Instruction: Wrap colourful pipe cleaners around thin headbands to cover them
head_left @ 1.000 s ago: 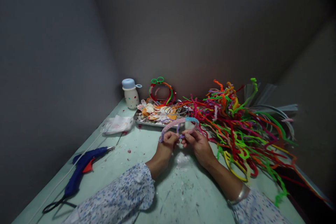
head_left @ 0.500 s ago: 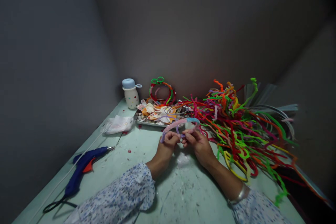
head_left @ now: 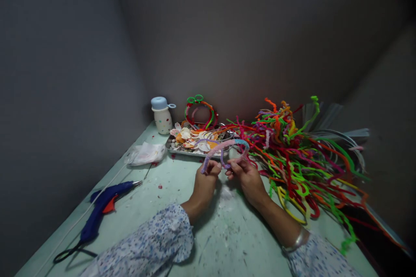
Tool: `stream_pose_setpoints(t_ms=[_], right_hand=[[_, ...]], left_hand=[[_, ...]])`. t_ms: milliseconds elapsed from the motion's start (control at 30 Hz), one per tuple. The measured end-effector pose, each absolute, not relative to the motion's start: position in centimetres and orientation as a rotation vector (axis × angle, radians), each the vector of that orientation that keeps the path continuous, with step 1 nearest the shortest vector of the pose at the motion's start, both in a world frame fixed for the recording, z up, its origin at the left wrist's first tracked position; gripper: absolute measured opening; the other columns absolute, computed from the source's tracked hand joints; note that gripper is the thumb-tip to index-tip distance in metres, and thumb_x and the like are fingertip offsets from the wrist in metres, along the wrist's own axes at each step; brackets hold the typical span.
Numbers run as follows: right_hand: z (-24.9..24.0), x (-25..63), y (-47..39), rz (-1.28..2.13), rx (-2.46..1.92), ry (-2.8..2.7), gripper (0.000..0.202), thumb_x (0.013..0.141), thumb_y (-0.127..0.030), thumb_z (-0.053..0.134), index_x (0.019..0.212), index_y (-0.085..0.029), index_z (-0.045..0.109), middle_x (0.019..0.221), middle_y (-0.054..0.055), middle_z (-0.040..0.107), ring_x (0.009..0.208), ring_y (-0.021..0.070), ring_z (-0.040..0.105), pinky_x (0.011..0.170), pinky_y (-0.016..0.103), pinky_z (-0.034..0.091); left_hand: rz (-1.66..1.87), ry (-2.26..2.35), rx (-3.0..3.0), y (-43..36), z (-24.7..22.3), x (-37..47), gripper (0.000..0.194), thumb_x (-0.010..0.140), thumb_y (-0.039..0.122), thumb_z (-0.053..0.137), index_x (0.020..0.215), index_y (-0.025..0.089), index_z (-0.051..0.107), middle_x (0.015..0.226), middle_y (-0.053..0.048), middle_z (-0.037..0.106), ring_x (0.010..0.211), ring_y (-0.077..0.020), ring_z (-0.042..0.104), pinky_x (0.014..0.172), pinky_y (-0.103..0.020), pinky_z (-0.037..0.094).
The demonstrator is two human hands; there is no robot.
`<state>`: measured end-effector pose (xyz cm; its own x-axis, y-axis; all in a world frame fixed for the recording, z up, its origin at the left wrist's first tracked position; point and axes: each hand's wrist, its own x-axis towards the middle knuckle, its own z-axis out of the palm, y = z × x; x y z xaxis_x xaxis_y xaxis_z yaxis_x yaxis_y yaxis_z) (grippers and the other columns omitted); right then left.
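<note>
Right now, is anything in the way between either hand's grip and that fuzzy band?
Nothing visible: the left-hand grip and right-hand grip both meet the fuzzy band. The tray lies beyond it; the tangled fuzzy stems are off to the right.

1. I can read no text, brand, number or sign anywhere in my head view.
2. On the bottle [head_left: 163, 122] I make out coloured spots but no legible lettering.
3. On the blue glue gun [head_left: 103, 206] and plastic packet [head_left: 147, 154], I can read nothing either.
</note>
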<state>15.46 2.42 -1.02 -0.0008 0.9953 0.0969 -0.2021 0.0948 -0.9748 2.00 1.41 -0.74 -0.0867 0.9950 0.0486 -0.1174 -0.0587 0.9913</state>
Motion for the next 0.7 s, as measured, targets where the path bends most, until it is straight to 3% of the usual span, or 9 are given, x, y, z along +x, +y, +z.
stream_pose_setpoints(t_ms=[167, 300, 700], right_hand=[[-1.25, 15.56, 2.58, 1.238, -0.973, -1.128, 0.033, 0.072, -0.047, 0.070, 0.084, -0.016, 0.068, 0.065, 0.002, 0.066, 0.056, 0.0150, 0.059, 0.058, 0.028, 0.048], [-1.41, 15.53, 2.73, 1.240, -0.987, -1.122, 0.033, 0.072, -0.047, 0.071, 0.083, -0.016, 0.069, 0.063, 0.001, 0.066, 0.056, 0.0154, 0.058, 0.058, 0.028, 0.048], [-1.19, 15.87, 2.78, 1.172, -1.026, -1.174, 0.030, 0.072, -0.048, 0.069, 0.081, -0.019, 0.070, 0.063, 0.003, 0.069, 0.054, 0.0194, 0.061, 0.058, 0.033, 0.049]], left_hand=[[1.432, 1.169, 1.354, 1.28, -0.77, 1.90, 0.006, 0.076, 0.024, 0.062, 0.076, 0.018, 0.059, 0.075, 0.000, 0.059, 0.071, -0.0133, 0.054, 0.068, -0.024, 0.042], [1.443, 1.241, 1.563, 1.03, -0.63, 1.70, 0.008, 0.078, 0.023, 0.061, 0.082, 0.019, 0.067, 0.084, -0.004, 0.063, 0.081, -0.0164, 0.058, 0.076, -0.027, 0.043], [1.481, 1.255, 1.765, 0.52, 0.01, 1.34, 0.012, 0.081, 0.023, 0.061, 0.081, 0.023, 0.073, 0.084, -0.006, 0.063, 0.080, -0.0180, 0.057, 0.074, -0.029, 0.045]])
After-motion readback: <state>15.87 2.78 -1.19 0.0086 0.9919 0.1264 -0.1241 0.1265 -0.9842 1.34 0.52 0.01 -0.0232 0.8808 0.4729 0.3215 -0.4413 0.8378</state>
